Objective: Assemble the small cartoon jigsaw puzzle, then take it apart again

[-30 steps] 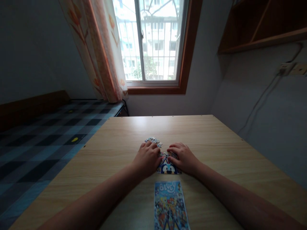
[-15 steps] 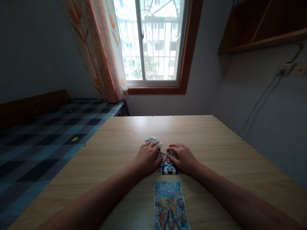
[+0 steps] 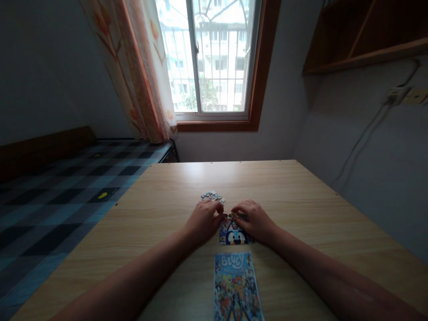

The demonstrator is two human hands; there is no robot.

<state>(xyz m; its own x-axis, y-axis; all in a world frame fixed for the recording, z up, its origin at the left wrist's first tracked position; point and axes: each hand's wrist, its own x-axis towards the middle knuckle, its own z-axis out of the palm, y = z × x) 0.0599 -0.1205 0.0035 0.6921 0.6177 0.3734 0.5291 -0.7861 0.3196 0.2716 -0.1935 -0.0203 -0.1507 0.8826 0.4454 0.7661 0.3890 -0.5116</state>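
Note:
A partly joined jigsaw patch (image 3: 234, 233) showing a blue cartoon dog lies on the wooden table (image 3: 301, 209) in front of me. My left hand (image 3: 204, 220) rests at its left edge, fingers curled and pinched toward its top. My right hand (image 3: 254, 220) sits at its right edge, fingers also bent onto the top pieces. The fingertips of both hands meet over a small puzzle piece (image 3: 230, 216) at the patch's upper edge. A little heap of loose pieces (image 3: 211, 195) lies just beyond my left hand. A colourful reference picture card (image 3: 236, 285) lies nearer to me.
A bed with a dark checked blanket (image 3: 67, 191) stands to the left of the table. Ahead is a window (image 3: 214, 58) with a patterned curtain (image 3: 133, 67). A wooden shelf (image 3: 361, 40) hangs on the right wall, above a cable and socket (image 3: 397, 96).
Both hands have drawn their fingers in a little, exposing more of the joined patch. The fingertips now pinch at its top edge. The view has shifted slightly.

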